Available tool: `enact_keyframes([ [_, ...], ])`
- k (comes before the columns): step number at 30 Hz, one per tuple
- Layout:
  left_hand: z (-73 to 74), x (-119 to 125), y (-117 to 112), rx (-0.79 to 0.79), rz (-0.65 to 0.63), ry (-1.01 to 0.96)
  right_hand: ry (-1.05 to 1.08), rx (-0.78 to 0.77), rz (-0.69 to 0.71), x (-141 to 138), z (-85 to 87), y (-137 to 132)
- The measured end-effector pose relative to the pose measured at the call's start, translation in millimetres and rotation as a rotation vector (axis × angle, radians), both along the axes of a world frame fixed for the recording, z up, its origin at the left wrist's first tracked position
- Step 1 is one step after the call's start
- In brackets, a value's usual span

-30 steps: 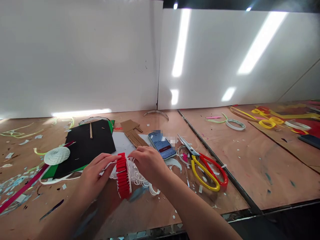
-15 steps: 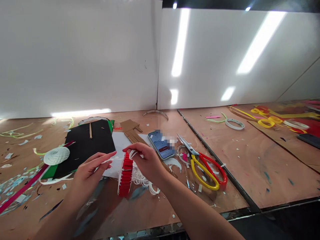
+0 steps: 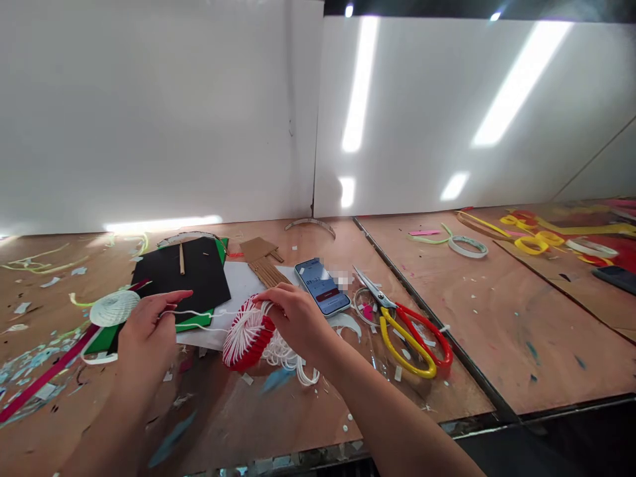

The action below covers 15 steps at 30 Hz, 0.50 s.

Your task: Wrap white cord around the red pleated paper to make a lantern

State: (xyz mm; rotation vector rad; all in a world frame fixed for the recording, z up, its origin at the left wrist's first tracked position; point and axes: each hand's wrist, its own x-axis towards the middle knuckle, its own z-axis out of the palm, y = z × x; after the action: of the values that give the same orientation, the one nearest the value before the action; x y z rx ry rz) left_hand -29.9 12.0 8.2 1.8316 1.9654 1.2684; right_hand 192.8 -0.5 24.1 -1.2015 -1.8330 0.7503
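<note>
A red ring (image 3: 251, 338) wound with white yarn stands tilted over the table, its wrapped face turned toward my left side. My right hand (image 3: 293, 318) grips the ring's upper edge, along with strands of the yarn. Looped white yarn (image 3: 285, 354) hangs and lies in a heap just below that hand. To the left, my left hand (image 3: 152, 324) pinches white yarn between its fingers, with the index finger stretched out. Two strands run from there across to the ring. The ring's far side is hidden behind my right hand.
Scissors with red and yellow handles (image 3: 410, 331) lie right of a phone (image 3: 322, 286). Black card (image 3: 183, 275) and a white yarn-wrapped disc (image 3: 115, 309) are at left. Cardboard strips (image 3: 268, 268), a tape roll (image 3: 468, 247) and scraps lie about. A white wall (image 3: 163, 119) bounds the back.
My left hand has moved left and away from the ring, drawing the yarn out. The ring has turned so that its wound face shows. My right hand keeps its hold.
</note>
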Motion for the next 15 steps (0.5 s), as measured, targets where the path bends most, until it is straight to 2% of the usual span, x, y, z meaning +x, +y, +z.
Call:
enact_keyframes([
  [3,-5.1,9.8,-3.1,0.049,-0.261,0.267,0.36,-0.085,0.031,-4.5,-1.9,-0.6],
  [5,-8.3,19.5,-7.6,0.075,-0.522,0.34,0.593,-0.193,0.079,-9.0,-2.3,-1.3],
  [7,-10.1,28.5,-13.1,0.09,-0.693,0.358,0.8,-0.284,0.155,-13.4,-2.0,-2.2],
  [10,-10.3,36.3,-19.7,0.077,-0.768,0.341,1.072,-0.38,0.21,-16.7,-0.7,-2.7],
  [15,-9.9,36.5,-22.2,-0.015,-0.853,0.294,1.35,-0.448,0.138,-5.9,4.6,0.3],
])
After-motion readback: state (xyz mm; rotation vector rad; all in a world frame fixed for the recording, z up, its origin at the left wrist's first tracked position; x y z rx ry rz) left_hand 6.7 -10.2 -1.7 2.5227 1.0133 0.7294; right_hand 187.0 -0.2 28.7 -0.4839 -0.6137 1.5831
